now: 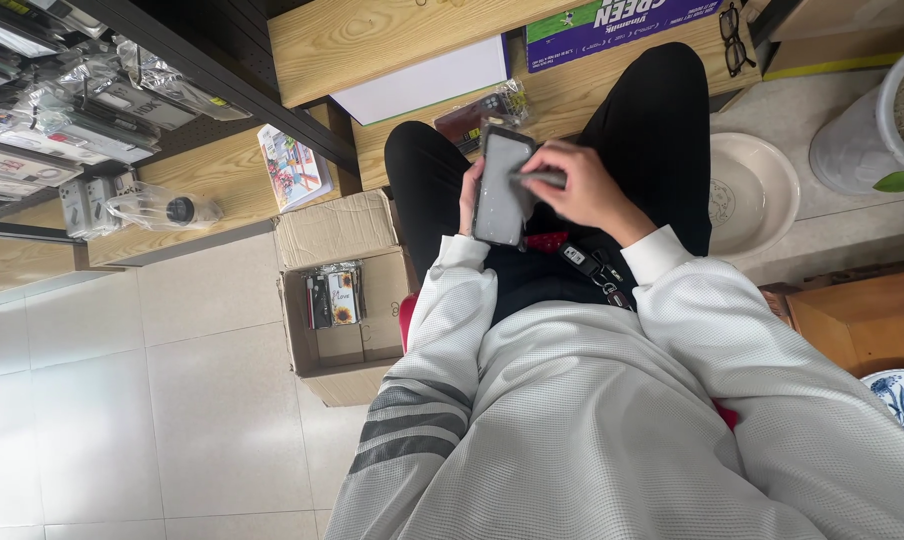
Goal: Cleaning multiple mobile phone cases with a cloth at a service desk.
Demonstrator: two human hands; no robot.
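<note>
- Phone (502, 185) sits over the lap, screen up, upright along its length, between both hands.
- Left hand (469, 195) wraps the phone's left edge, grip closed on it; keep it firm so the phone doesn't twist.
- Right hand (582, 190) lies across the screen, fingers pinched shut on a small grey strip (540, 178), likely a wipe or film tab; blurred, can't tell which.
- Judgement: the step is working the screen surface. Keep strokes flat and light, and support the back with the left palm.
- Risk: the phone could slip off the knees toward the floor; keep it over the thighs.
- Keys (594, 268) rest on the lap just below the hands; avoid bumping them into the screen.
- Open box (342, 300) on the floor to the left, well apart.
</note>
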